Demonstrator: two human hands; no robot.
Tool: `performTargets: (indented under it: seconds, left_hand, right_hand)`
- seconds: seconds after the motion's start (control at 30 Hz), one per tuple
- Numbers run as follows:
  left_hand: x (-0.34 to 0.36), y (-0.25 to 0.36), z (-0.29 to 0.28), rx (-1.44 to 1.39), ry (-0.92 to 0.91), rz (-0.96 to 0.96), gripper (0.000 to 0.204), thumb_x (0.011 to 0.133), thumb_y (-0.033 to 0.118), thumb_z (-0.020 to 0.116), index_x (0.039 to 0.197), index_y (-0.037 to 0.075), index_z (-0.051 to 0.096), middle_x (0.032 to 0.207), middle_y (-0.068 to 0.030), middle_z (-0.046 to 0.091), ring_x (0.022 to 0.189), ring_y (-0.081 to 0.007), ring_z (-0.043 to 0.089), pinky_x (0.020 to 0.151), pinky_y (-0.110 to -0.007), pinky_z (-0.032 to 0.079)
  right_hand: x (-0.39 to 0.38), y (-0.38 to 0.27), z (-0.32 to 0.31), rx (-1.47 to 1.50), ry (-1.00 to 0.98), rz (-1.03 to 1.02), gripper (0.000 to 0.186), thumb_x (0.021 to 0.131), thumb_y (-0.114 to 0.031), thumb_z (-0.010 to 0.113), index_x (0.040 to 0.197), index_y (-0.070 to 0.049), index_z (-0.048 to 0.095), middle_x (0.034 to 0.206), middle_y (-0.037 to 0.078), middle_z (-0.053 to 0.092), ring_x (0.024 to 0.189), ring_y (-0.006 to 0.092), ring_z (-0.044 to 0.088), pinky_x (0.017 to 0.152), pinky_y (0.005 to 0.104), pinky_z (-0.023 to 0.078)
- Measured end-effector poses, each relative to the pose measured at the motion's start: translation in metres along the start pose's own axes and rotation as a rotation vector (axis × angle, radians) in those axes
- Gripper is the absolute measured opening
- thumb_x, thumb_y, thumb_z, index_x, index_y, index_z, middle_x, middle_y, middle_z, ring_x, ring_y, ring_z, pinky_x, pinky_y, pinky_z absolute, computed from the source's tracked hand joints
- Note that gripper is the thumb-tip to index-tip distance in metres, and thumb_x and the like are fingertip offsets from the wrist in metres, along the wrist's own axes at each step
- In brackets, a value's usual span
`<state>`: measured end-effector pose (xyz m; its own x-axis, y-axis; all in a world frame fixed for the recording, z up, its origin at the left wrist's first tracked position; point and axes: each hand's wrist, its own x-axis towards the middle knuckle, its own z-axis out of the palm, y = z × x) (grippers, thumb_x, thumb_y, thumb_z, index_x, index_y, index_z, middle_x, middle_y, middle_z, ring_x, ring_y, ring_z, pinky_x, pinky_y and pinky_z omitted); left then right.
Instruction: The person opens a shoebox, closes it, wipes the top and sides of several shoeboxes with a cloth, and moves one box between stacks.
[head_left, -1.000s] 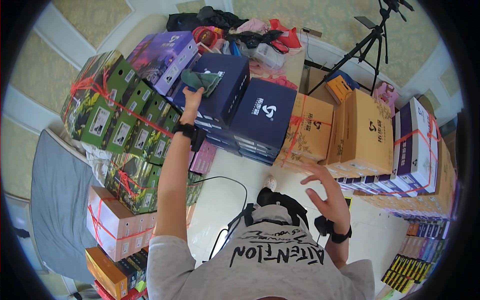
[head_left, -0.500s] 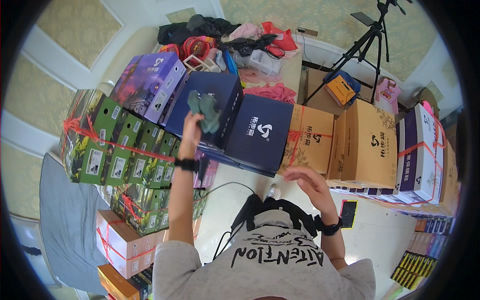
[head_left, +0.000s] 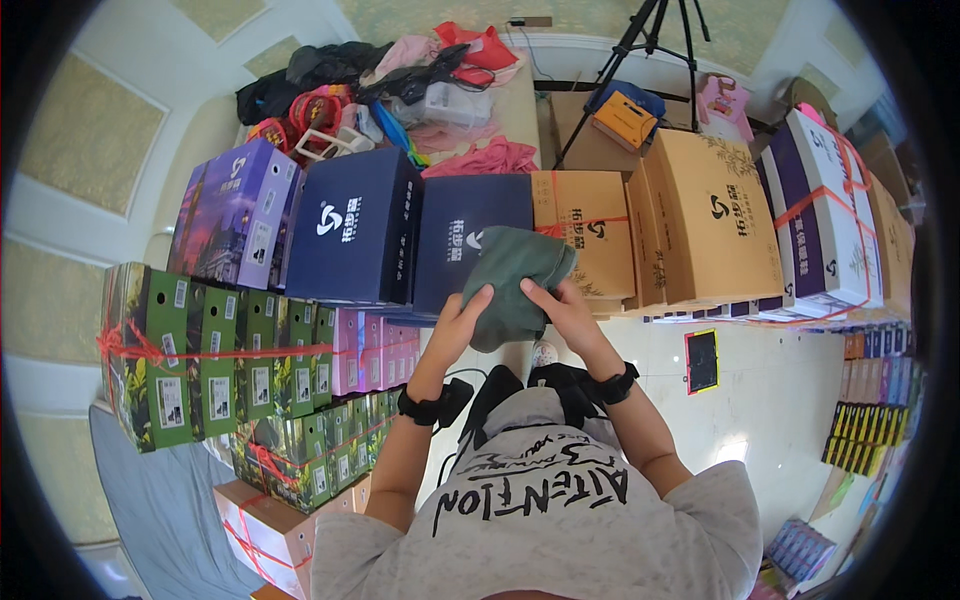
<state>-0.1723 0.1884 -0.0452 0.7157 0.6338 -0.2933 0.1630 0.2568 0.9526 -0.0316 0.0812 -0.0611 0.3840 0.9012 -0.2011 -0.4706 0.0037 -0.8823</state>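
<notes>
A dark green cloth (head_left: pixel 515 265) is held between my two hands in front of the dark blue boxes. My left hand (head_left: pixel 462 318) grips its lower left side, thumb on top, and my right hand (head_left: pixel 562 312) grips its right side, also with the thumb on top. Behind it stand a navy box (head_left: pixel 355 265) and a second navy box (head_left: pixel 440 200), partly covered by the cloth, beside a tan box (head_left: pixel 580 200) tied with red string.
Green boxes (head_left: pixel 215 395), a purple box (head_left: pixel 225 240), more tan boxes (head_left: pixel 710 260) and white-purple boxes (head_left: pixel 830 250) surround me. Behind are piled bags and clothes (head_left: pixel 390 90) and a black tripod (head_left: pixel 635 45). A black board (head_left: pixel 700 360) lies on the tiled floor.
My left hand has lifted the cloth off the navy box and brought it to the middle, toward me. My right hand has closed on it. The view has turned.
</notes>
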Motion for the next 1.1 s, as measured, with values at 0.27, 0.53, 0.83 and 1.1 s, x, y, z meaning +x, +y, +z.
performTargets:
  seconds: [0.27,0.53,0.83,1.1]
  left_hand:
    - [0.007,-0.002,-0.002,-0.234,-0.296,0.112,0.031,0.085,0.021,0.058,0.108,0.000,0.053,0.099,-0.0034,0.057,0.093,-0.0093,0.050,0.079,-0.024,0.041]
    - [0.001,0.004,0.001,-0.219,-0.301,0.053,0.018,0.084,0.015,0.061,0.094,0.006,0.050,0.083,0.0006,0.052,0.082,-0.0058,0.049,0.070,-0.022,0.040]
    - [0.020,-0.091,-0.018,-0.004,-0.177,-0.130,0.023,0.092,0.030,0.049,0.090,0.007,0.054,0.079,-0.0002,0.056,0.072,-0.0079,0.054,0.066,-0.021,0.043]
    - [0.012,-0.126,-0.014,-0.024,-0.229,-0.193,0.023,0.092,0.030,0.048,0.092,0.007,0.055,0.084,-0.0044,0.059,0.078,-0.0139,0.058,0.073,-0.026,0.044]
  right_hand:
    - [-0.028,-0.030,-0.003,-0.587,-0.025,-0.415,0.029,0.082,-0.005,0.058,0.110,-0.001,0.053,0.094,0.009,0.061,0.084,0.0130,0.056,0.076,0.0283,0.046]
    - [-0.055,-0.021,0.009,0.141,-0.035,0.130,0.043,0.082,-0.008,0.060,0.122,-0.003,0.044,0.108,0.007,0.057,0.096,0.0159,0.057,0.081,0.0276,0.047]
    - [-0.070,0.063,-0.035,0.558,0.178,0.384,0.036,0.080,-0.007,0.059,0.113,0.003,0.049,0.100,0.014,0.061,0.084,0.0212,0.063,0.071,0.0311,0.054]
    - [-0.083,0.108,-0.111,0.455,0.433,0.517,0.023,0.081,-0.010,0.053,0.100,0.003,0.054,0.092,0.016,0.063,0.073,0.0250,0.065,0.063,0.0335,0.056]
